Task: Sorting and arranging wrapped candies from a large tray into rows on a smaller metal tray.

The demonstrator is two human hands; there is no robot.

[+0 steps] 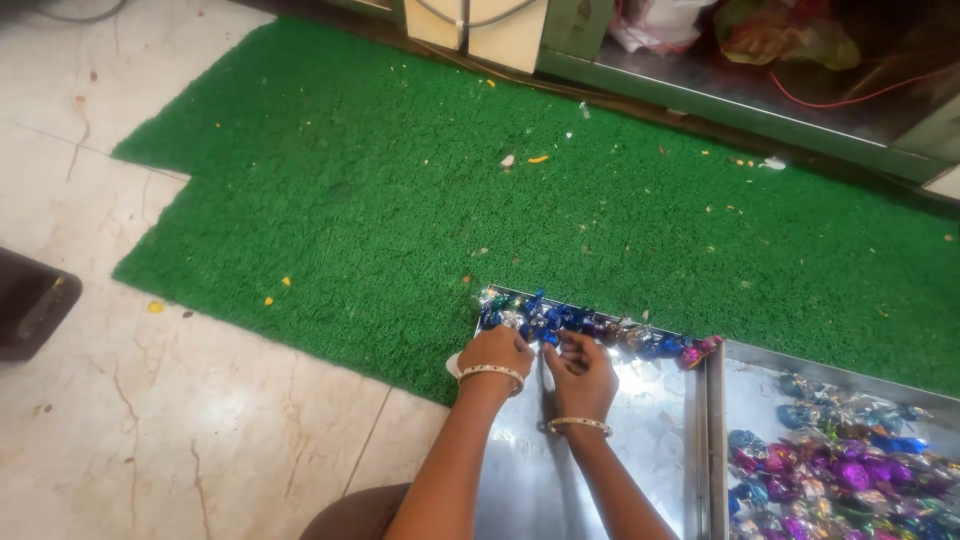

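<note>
A steel tray [640,420] lies on the floor with a row of foil-wrapped sweets [590,325], mostly blue, lined up along its far edge. My left hand [495,352] rests on the tray's near-left part, fingers curled against the blue sweets at the row's left end. Right beside it, my right hand [583,372] pinches a blue wrapped sweet [553,336] in the row. Both wrists wear a thin bangle. A second steel tray [760,375] adjoins on the right, holding several loose purple, blue and silver sweets [840,465].
The trays sit partly on a green artificial-grass mat [400,180] strewn with small scraps, over a pale tiled floor [150,400]. A dark object [30,300] stands at the left edge. A metal counter base with bags and wires runs along the top.
</note>
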